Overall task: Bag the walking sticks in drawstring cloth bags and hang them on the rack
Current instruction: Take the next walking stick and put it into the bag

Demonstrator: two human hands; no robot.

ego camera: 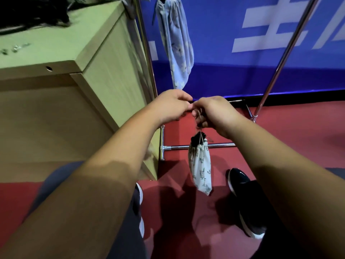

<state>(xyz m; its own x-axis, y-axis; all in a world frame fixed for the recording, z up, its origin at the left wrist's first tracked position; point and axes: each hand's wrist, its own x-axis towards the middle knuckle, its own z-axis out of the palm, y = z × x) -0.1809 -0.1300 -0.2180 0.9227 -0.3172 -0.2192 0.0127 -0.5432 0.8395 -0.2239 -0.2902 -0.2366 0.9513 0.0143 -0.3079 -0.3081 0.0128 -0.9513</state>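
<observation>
Looking down through the head camera, I see a blue banner with white lettering filling the back, a red floor below it, and a pale wood-grain cabinet on the left. One shiny metal rack shows two upright poles and a low crossbar. One long blue-grey floral bag hangs by the left pole, gathered at its top. Both hands meet in front of the rack, touching. The left hand pinches the top of a thin tan drawstring, and the right hand has its fingers curled narrowly round the same cord. From it dangles one small cream leaf-print bag, above the floor between two dark shoes, with a dark object poking from its cinched mouth.
</observation>
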